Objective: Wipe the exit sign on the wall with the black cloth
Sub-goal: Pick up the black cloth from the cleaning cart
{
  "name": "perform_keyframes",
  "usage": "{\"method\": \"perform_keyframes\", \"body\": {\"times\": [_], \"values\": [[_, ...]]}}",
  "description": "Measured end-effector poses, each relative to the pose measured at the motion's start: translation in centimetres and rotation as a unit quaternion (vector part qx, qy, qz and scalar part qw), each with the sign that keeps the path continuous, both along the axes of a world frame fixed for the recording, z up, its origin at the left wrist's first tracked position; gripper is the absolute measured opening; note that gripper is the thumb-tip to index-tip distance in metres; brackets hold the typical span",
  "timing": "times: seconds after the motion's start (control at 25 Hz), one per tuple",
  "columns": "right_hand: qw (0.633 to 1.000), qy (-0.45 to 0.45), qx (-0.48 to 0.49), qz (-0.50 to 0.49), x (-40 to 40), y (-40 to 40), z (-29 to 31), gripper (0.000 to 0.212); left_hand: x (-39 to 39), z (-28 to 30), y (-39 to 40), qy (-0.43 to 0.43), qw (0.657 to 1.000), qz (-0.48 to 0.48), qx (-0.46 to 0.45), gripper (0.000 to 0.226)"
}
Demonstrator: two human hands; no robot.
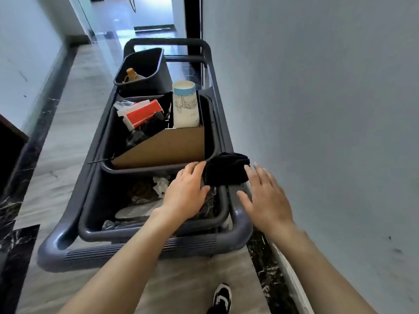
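Note:
A black cloth (pixel 225 169) lies bunched on the right rim of a grey cleaning cart (pixel 145 250), between two bins. My left hand (pixel 187 192) rests flat at the cloth's left edge, fingertips touching it. My right hand (pixel 264 196) hovers just right of the cloth, fingers spread, its fingertips at the cloth's edge. Neither hand has closed around the cloth. No exit sign is in view; only a plain grey wall (pixel 328 109) rises on the right.
The cart holds a near bin (pixel 90 225) of rubbish, a middle bin (pixel 106 141) with a cardboard divider, a red box and a white paper roll (pixel 186 105), and a far black bin (pixel 145 71). The corridor floor runs left; my shoe (pixel 222 298) is below.

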State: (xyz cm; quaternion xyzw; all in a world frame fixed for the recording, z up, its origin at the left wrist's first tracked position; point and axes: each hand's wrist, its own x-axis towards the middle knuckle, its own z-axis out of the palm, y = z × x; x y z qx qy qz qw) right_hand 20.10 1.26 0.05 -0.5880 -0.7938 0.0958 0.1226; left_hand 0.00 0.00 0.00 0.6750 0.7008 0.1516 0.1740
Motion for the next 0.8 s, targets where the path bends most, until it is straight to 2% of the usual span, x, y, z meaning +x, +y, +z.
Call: {"method": "perform_keyframes", "body": {"times": [0.24,0.48,0.64,0.8], "values": [[0.993,0.022,-0.086,0.08,0.0,7.0,-1.2,0.074,1.0,-1.6,3.6,-0.063,0.994,0.037,-0.078,0.063],[0.984,0.029,-0.141,0.103,-0.2,9.4,-2.4,0.076,1.0,-2.3,5.6,-0.082,0.992,0.039,-0.089,0.064],[0.981,0.062,-0.161,0.094,-0.5,9.3,-2.8,0.071,1.1,-2.8,6.6,-0.119,0.988,0.019,-0.095,0.062],[0.983,0.117,-0.135,0.045,-1.1,8.5,-2.7,0.059,1.1,-3.8,7.1,-0.19,0.975,0.048,-0.106,0.046]]}}
